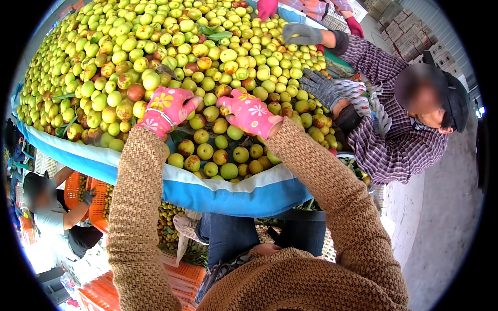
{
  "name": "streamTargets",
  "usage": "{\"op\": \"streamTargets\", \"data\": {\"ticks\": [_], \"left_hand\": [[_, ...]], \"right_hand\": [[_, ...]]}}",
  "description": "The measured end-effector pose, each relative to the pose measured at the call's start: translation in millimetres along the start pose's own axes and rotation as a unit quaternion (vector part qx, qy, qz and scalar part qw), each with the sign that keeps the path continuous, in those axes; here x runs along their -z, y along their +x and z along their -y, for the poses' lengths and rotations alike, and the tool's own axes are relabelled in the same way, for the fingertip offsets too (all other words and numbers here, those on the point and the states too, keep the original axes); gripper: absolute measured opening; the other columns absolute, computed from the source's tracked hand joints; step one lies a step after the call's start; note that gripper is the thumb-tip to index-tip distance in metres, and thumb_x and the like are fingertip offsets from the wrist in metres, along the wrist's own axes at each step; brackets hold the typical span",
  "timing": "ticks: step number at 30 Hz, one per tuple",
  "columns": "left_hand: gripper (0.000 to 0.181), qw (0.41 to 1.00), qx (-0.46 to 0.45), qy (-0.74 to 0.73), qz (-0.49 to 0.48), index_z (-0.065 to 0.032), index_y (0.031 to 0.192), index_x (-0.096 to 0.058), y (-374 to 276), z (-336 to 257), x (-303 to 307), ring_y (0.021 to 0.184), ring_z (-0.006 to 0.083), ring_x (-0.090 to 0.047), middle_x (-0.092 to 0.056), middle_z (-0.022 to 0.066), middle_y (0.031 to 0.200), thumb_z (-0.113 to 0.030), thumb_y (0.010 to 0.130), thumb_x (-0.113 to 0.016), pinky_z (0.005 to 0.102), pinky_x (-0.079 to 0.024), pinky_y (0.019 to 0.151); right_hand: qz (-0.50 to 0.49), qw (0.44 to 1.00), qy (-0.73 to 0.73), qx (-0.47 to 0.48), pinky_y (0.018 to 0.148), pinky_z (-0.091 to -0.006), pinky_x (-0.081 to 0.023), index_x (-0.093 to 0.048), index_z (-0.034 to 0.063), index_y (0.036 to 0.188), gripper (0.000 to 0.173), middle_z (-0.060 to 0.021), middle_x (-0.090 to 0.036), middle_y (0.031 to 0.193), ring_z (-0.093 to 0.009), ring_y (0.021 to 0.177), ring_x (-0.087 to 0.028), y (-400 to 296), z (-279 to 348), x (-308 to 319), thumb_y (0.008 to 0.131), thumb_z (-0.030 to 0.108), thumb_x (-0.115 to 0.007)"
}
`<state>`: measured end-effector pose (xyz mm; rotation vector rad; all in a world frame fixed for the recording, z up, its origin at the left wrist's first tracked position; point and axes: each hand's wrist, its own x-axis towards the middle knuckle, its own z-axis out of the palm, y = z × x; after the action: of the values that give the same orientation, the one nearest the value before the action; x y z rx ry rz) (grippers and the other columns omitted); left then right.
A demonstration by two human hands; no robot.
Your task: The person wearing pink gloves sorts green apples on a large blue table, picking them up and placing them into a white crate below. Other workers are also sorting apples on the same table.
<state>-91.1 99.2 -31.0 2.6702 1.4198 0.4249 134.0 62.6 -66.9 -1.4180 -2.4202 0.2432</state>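
Observation:
A broad heap of green jujubes [151,81], many with red-brown patches, fills a table edged with blue-and-white cloth [233,198]. At its near side my left hand [169,109], in a pink flowered glove, rests against the fruit with the thumb stretched to the right. My right hand [251,112], gloved the same way, is over the jujubes a short way off, fingers pointing left. The undersides of both hands are hidden, so whether either grips a fruit does not show. Between and below them, loose jujubes [205,151] lie more thinly on a dark surface.
To the right, a co-worker's grey-gloved hands [321,87] reach into the heap. Another person's pink glove [267,8] is at the far edge. Lower left, a person handles orange plastic crates [97,202]. Green leaves [220,36] lie among the fruit. Stacked boxes [408,33] stand behind.

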Motion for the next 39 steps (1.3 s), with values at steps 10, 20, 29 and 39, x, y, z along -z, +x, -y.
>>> {"op": "streamTargets", "data": {"ticks": [10,20,29,39], "left_hand": [[0.023,0.989,-0.023,-0.094,-0.11,-0.005,0.092,-0.067,2,7,-7,0.083,0.0337,-0.063,-0.066,0.0161,0.087,-0.026,0.086,-0.061,0.0419,-0.05,0.072],[0.02,0.988,-0.034,-0.066,-0.135,-0.0039,0.101,-0.058,6,6,-3,0.091,0.0373,-0.059,-0.057,0.0156,0.1,-0.008,0.082,-0.061,0.0425,-0.049,0.074],[0.039,0.981,-0.048,-0.061,-0.178,-0.0036,0.122,-0.049,12,9,-10,0.111,0.0385,-0.051,-0.052,0.0204,0.117,-0.016,0.086,-0.058,0.0427,-0.045,0.09],[0.027,0.991,-0.079,0.072,-0.079,-0.0181,0.106,-0.066,0,15,-19,0.116,0.0253,-0.049,-0.061,0.0041,0.111,-0.026,0.081,-0.061,0.0427,-0.04,0.092]], "right_hand": [[0.284,0.92,0.246,-0.109,0.073,-0.0358,-0.049,-0.067,0.0072,0.102,0.035,-0.0108,-0.068,0.085,-0.022,0.08,-0.063,17,1,62,0.081,0.035,-0.067],[-0.03,0.999,-0.032,-0.027,0.084,-0.0422,-0.049,-0.058,0.0108,0.117,0.035,-0.016,-0.056,0.116,-0.033,0.104,-0.059,130,4,-4,0.082,0.016,-0.056],[0.117,0.991,0.054,-0.043,0.087,-0.0458,-0.046,-0.05,0.0145,0.122,0.047,-0.0169,-0.057,0.114,-0.036,0.106,-0.056,101,-19,6,0.079,0.027,-0.064],[0.047,0.992,0.118,-0.029,0.083,-0.0464,-0.047,-0.053,0.0172,0.111,0.035,-0.016,-0.06,0.097,-0.036,0.101,-0.058,-39,-40,25,0.078,0.022,-0.064]]}}
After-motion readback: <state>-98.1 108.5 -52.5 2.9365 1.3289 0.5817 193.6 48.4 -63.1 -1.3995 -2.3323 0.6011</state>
